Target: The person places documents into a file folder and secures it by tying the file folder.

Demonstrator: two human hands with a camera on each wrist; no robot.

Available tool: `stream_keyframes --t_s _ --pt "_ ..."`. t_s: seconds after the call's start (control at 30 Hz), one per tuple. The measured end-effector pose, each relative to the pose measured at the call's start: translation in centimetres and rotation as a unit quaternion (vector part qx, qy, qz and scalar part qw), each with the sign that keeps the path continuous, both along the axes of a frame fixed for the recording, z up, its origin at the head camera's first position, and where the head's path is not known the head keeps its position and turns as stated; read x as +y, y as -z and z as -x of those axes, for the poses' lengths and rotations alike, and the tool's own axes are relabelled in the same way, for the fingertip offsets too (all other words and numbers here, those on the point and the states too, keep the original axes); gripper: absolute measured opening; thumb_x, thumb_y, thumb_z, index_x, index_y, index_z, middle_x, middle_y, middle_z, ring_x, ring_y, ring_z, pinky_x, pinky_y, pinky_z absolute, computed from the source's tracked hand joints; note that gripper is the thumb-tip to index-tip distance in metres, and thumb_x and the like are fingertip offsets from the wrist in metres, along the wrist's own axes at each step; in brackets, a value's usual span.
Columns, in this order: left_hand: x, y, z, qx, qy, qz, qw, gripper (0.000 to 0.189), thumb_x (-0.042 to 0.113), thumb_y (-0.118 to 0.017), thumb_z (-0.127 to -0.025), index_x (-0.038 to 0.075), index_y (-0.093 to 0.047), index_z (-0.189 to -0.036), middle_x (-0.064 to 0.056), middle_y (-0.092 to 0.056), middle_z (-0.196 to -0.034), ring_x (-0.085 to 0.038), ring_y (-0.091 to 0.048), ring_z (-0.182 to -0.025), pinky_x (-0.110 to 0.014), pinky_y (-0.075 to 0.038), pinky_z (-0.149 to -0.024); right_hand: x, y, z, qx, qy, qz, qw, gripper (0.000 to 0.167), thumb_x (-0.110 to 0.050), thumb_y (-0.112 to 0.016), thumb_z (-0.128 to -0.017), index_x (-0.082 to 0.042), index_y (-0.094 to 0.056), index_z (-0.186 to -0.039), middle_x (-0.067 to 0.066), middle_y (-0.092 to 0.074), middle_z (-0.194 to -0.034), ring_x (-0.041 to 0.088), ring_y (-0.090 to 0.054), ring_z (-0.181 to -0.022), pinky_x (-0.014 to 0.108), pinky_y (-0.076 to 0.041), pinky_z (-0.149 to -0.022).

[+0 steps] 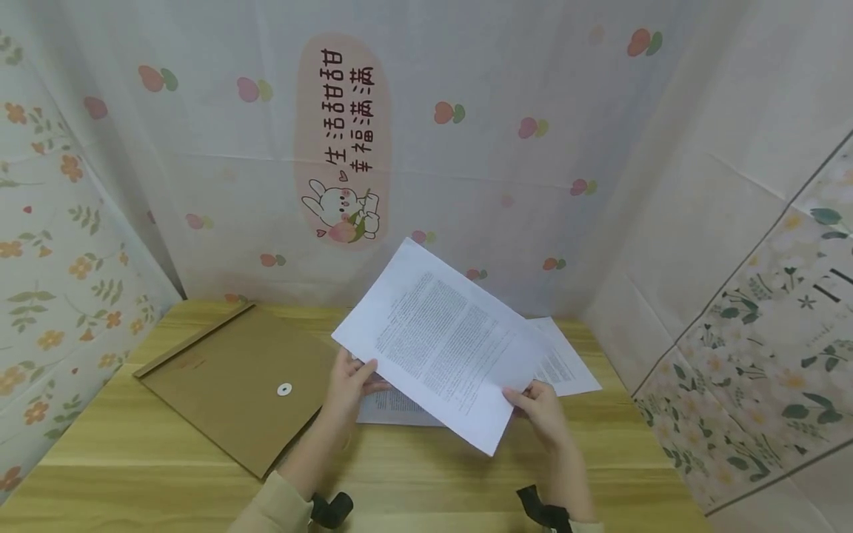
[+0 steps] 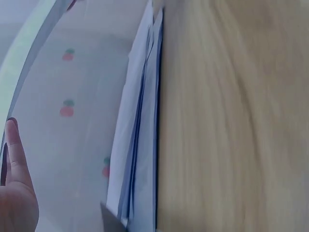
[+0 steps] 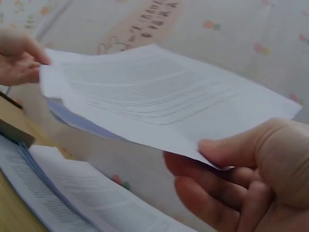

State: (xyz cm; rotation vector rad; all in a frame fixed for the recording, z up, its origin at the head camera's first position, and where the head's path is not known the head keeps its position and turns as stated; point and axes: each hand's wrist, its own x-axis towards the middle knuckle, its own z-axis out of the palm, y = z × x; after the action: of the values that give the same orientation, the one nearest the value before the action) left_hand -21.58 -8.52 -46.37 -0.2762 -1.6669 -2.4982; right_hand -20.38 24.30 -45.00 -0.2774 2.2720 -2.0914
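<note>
A white printed sheet of paper [image 1: 440,333], perhaps more than one layer, is held up tilted above the table. My left hand [image 1: 349,381] pinches its left edge, thumb on top. At its lower right edge my right hand [image 1: 543,407] pinches it between thumb and curled fingers. In the right wrist view the held paper [image 3: 145,92] bows, and a second layer shows under its near edge. Beneath it lie more printed sheets [image 1: 566,363] on the table, partly hidden by the raised paper. The left wrist view shows these stacked sheets [image 2: 125,145] edge-on.
A brown document envelope [image 1: 233,385] with a white round button [image 1: 284,389] lies on the left of the wood-grain table [image 1: 426,488]. Printed cloth curtains [image 1: 466,170] stand behind and at both sides. Black straps [image 1: 332,511] are worn at both wrists.
</note>
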Motion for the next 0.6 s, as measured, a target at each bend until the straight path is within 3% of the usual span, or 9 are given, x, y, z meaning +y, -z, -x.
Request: stream_keyframes --t_s 0.1,0.17,0.33,0.43,0.6 --pt "-1.4 -0.4 0.0 -0.023 -0.022 0.002 0.9995 0.048 -0.004 -0.049 -0.095 0.006 -0.032 -0.139 -0.021 -0.063 -0.109 -0.026 -0.069 -0.082 -0.036 -0.058 -0.066 1.6 0.0 0.0 0.012 -0.050 -0.002 0.9987 0.032 -0.001 -0.056 -0.094 0.023 -0.050 -0.114 0.006 -0.072 -0.094 0.023 -0.070 -0.080 0.033 -0.057 -0.065" --pt "-2.1 -0.8 0.0 -0.061 -0.034 0.013 0.9975 0.049 -0.004 -0.050 -0.094 0.007 -0.036 -0.140 -0.021 -0.062 -0.111 -0.024 -0.069 -0.082 -0.034 -0.058 -0.067 2.4 0.0 0.0 0.018 -0.086 -0.001 0.9962 0.032 0.001 -0.054 -0.095 0.026 -0.047 -0.113 0.005 -0.072 -0.095 0.023 -0.070 -0.081 0.034 -0.057 -0.066" --pt "-3.5 -1.4 -0.2 -0.145 -0.031 0.068 0.9866 0.045 0.002 -0.054 -0.095 0.002 -0.045 -0.138 -0.020 -0.063 -0.114 -0.022 -0.068 -0.086 -0.030 -0.056 -0.072 3.1 0.0 0.1 0.010 -0.144 -0.012 0.9895 0.030 0.001 -0.052 -0.095 0.026 -0.048 -0.112 0.007 -0.072 -0.095 0.025 -0.070 -0.082 0.035 -0.057 -0.065" --pt "-4.1 -1.4 -0.5 -0.154 -0.025 0.115 0.9810 0.043 0.005 -0.056 -0.095 -0.002 -0.046 -0.136 -0.019 -0.065 -0.109 -0.023 -0.068 -0.085 -0.031 -0.056 -0.072 2.8 0.0 0.1 0.003 -0.147 -0.025 0.9888 0.032 -0.003 -0.053 -0.096 0.024 -0.048 -0.113 0.010 -0.072 -0.095 0.026 -0.070 -0.080 0.035 -0.057 -0.063" --pt "-5.2 -1.2 -1.2 -0.134 -0.013 0.141 0.9808 0.039 0.002 -0.053 -0.095 -0.004 -0.047 -0.133 -0.019 -0.067 -0.103 -0.023 -0.069 -0.078 -0.030 -0.057 -0.067 1.8 0.0 -0.2 -0.035 -0.098 -0.033 0.9940 0.041 -0.011 -0.055 -0.097 0.020 -0.045 -0.124 0.014 -0.071 -0.095 0.024 -0.069 -0.078 0.031 -0.056 -0.062"
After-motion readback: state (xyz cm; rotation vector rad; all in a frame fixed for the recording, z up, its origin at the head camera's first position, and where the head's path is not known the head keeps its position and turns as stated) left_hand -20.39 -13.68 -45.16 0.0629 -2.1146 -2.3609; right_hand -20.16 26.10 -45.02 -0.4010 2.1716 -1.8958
